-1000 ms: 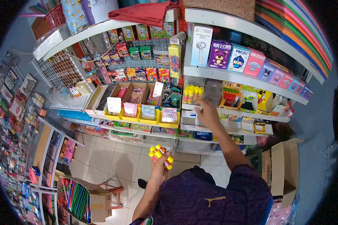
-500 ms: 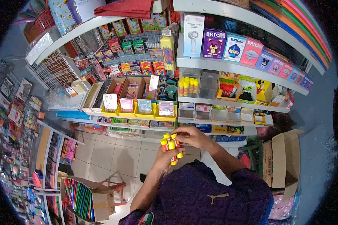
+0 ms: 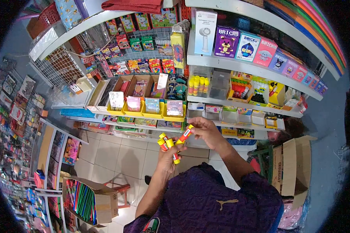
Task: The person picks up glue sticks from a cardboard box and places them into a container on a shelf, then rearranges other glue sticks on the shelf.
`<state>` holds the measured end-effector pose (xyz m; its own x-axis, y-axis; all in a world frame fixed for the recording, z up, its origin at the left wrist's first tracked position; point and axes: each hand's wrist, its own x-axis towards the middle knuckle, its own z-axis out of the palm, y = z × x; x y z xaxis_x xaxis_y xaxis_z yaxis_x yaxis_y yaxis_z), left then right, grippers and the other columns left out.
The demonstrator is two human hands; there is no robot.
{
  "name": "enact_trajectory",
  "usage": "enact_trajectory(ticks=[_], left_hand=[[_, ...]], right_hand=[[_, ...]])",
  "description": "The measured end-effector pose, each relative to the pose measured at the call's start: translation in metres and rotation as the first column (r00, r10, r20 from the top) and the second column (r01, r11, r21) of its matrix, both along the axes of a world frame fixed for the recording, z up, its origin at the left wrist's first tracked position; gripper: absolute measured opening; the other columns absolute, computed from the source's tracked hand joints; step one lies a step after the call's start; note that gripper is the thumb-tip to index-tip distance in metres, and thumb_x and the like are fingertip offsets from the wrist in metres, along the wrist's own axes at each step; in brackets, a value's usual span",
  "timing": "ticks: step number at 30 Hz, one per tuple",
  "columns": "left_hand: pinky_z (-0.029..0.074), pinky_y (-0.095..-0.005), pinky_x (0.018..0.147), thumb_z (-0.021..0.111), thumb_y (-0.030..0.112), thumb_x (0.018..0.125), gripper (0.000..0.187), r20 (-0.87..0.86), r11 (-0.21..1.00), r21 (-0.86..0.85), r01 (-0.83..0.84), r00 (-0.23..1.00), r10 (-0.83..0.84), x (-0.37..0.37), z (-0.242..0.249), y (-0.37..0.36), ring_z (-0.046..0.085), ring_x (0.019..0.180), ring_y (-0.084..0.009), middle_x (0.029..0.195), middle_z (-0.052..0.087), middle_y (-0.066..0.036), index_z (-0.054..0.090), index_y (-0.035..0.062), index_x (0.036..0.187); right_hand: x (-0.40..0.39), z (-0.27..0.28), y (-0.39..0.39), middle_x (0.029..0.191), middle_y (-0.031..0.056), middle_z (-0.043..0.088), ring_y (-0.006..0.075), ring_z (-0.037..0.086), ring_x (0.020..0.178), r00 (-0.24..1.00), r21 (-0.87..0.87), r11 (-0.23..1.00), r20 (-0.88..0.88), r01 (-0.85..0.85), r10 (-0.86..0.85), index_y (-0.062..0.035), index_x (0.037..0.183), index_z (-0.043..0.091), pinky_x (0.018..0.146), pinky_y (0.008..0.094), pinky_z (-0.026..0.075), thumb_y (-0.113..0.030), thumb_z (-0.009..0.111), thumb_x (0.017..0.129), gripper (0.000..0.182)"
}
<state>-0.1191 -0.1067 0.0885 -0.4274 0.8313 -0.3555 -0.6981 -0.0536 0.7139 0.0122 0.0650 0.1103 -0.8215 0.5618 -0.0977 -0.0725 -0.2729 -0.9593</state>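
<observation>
My left hand (image 3: pixel 166 160) is closed around a bunch of glue sticks (image 3: pixel 170 144) with yellow caps and red labels, their ends fanned out above and below the fist. Between the fingertips of my right hand (image 3: pixel 208 133) is the upper yellow end of a single glue stick (image 3: pixel 186 134), tilted up to the right. Its lower end is right beside the bunch. On the shelf in front, a clear container holds similar yellow-and-red glue sticks (image 3: pixel 198 86).
White shelves (image 3: pixel 221 59) in front carry brick toy boxes (image 3: pixel 248 47), yellow bins (image 3: pixel 151 115) and small open boxes (image 3: pixel 229 116). A cardboard box of colourful sticks (image 3: pixel 107 207) stands at lower left. Another open cardboard box (image 3: pixel 299 167) is at right.
My right hand has drawn one glue stick up and right, partly away from the bunch. The sticks in my left hand have shifted a little left and spread apart.
</observation>
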Motion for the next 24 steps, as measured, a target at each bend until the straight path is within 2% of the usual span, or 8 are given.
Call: enact_trajectory(ticks=[2, 5, 7, 12, 15, 18, 22, 24], left_hand=[[0.053, -0.0237, 0.052, 0.071, 0.005, 0.085, 0.040, -0.003, 0.997, 0.011, -0.080, 0.997, 0.080, -0.001, 0.002, 0.002, 0.071, 0.086, -0.0191, 0.107, 0.068, -0.010, 0.055, 0.0062, 0.122], [0.052, -0.0234, 0.052, 0.071, 0.003, 0.086, 0.034, -0.016, 0.990, 0.029, -0.136, 0.991, 0.137, -0.008, 0.000, 0.002, 0.069, 0.082, -0.0143, 0.103, 0.068, -0.007, 0.057, 0.0066, 0.117], [0.051, -0.0233, 0.052, 0.072, 0.004, 0.087, 0.030, -0.008, 0.982, 0.047, -0.184, 0.983, 0.185, -0.008, 0.002, 0.002, 0.068, 0.082, -0.0136, 0.100, 0.068, -0.005, 0.059, 0.0066, 0.114], [0.049, -0.0228, 0.052, 0.070, 0.007, 0.089, 0.027, -0.050, 0.986, 0.028, -0.163, 0.985, 0.165, -0.012, 0.004, 0.000, 0.066, 0.081, -0.0129, 0.098, 0.067, -0.005, 0.057, 0.0083, 0.112], [0.050, -0.0228, 0.053, 0.071, 0.008, 0.088, 0.028, -0.043, 0.990, 0.022, -0.137, 0.989, 0.138, -0.014, 0.003, -0.003, 0.066, 0.082, -0.0131, 0.100, 0.068, -0.006, 0.058, 0.0081, 0.112], [0.050, -0.0233, 0.052, 0.074, 0.008, 0.087, 0.027, -0.041, 0.995, 0.020, -0.100, 0.994, 0.101, -0.011, 0.005, -0.007, 0.067, 0.076, -0.0127, 0.096, 0.070, -0.006, 0.061, 0.0067, 0.110], [0.050, -0.0239, 0.053, 0.077, 0.008, 0.085, 0.024, -0.141, 0.999, 0.003, 0.041, 0.989, -0.040, -0.004, 0.016, -0.008, 0.068, 0.073, -0.0121, 0.091, 0.072, -0.005, 0.065, 0.0064, 0.106], [0.050, -0.0246, 0.053, 0.079, 0.009, 0.084, 0.025, -0.189, 0.996, -0.025, 0.087, 0.978, -0.090, -0.003, 0.015, -0.008, 0.068, 0.072, -0.0117, 0.090, 0.072, -0.005, 0.066, 0.0066, 0.105]], right_hand=[[0.001, 0.000, -0.001, 0.104, 0.0013, 0.070, 0.0079, 0.062, 0.088, 1.000, -0.004, 1.000, -0.013, -0.005, 0.005, -0.0077, 0.124, 0.064, 0.070, 0.0259, 0.051, -0.012, 0.068, 0.094, 0.030], [0.004, -0.007, -0.003, 0.105, 0.0043, 0.069, 0.0107, 0.066, 0.085, 0.988, -0.015, 0.995, 0.121, -0.098, 0.099, -0.0044, 0.123, 0.063, 0.070, 0.0253, 0.053, -0.013, 0.066, 0.096, 0.029], [0.004, -0.012, -0.010, 0.104, 0.0059, 0.069, 0.0129, 0.069, 0.084, 0.986, -0.065, 0.989, 0.090, -0.134, 0.140, -0.0023, 0.122, 0.063, 0.069, 0.0245, 0.054, -0.013, 0.064, 0.098, 0.027], [0.004, -0.013, -0.028, 0.099, 0.0072, 0.070, 0.0160, 0.072, 0.086, 0.979, -0.175, 0.966, 0.027, -0.192, 0.200, 0.0001, 0.119, 0.062, 0.067, 0.0226, 0.055, -0.015, 0.062, 0.100, 0.024], [0.006, -0.006, -0.030, 0.103, 0.0063, 0.070, 0.0135, 0.071, 0.089, 0.947, -0.131, 0.943, 0.050, -0.307, 0.316, -0.0013, 0.119, 0.063, 0.069, 0.0230, 0.054, -0.017, 0.063, 0.100, 0.025], [0.000, -0.011, -0.018, 0.102, 0.0028, 0.069, 0.0098, 0.066, 0.089, 0.945, 0.133, 0.949, 0.203, -0.287, 0.257, -0.0036, 0.120, 0.063, 0.070, 0.0235, 0.052, -0.018, 0.063, 0.100, 0.025], [-0.006, 0.013, -0.015, 0.094, 0.0007, 0.065, 0.0061, 0.059, 0.086, 0.966, 0.209, 0.945, 0.107, -0.252, 0.234, -0.0042, 0.123, 0.063, 0.069, 0.0242, 0.051, -0.018, 0.064, 0.100, 0.027], [-0.008, 0.017, -0.012, 0.100, 0.0030, 0.068, 0.0082, 0.061, 0.093, 0.947, 0.373, 0.871, 0.171, -0.319, 0.273, -0.0027, 0.122, 0.065, 0.075, 0.0255, 0.051, -0.017, 0.066, 0.099, 0.027]])
